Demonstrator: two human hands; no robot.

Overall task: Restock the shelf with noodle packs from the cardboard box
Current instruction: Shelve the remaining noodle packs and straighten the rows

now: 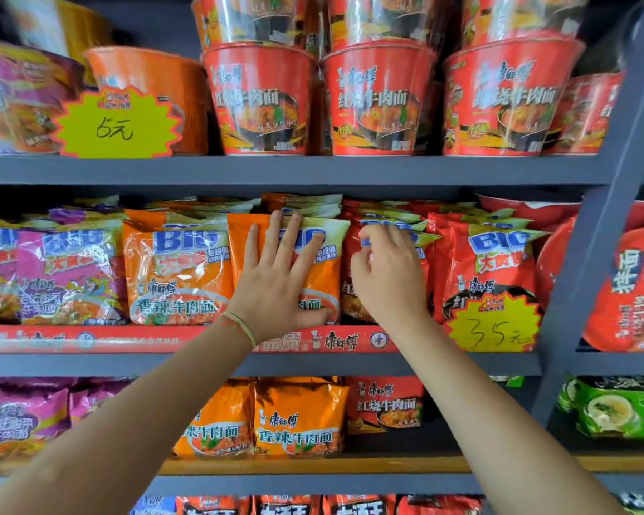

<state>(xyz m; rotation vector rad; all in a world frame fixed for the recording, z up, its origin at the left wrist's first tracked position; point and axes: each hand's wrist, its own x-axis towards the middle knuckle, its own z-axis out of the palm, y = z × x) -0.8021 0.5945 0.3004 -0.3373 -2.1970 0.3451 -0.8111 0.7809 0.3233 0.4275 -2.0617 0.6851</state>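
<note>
Head view: a grey metal shelf unit (298, 171) carries noodle products on several levels. On the middle level, the left hand (276, 280) lies flat, fingers straight and spread, pressing on the front of an orange noodle pack (324, 269) that stands upright at the shelf front, just right of a second orange pack (175, 269). A thin band (243, 325) circles the left wrist. The right hand (387, 269) is just beside the left, fingers curled, pinching the top edge of a red noodle pack (354, 291) that stands directly right of the pressed orange pack. Further right stands another red pack (487, 262), with a yellow starburst price tag (495, 325) in front of its lower part. Purple packs (67, 269) occupy the left end of this level. A red printed strip (127, 340) runs along the shelf's front edge. The upper level holds red noodle bowls (376, 102), stacked two high, and a second yellow price tag (116, 124) at the left. The lower level holds orange packs (298, 421), a red pack (387, 403) and a green pack (614, 410). The cardboard box is out of frame.
</note>
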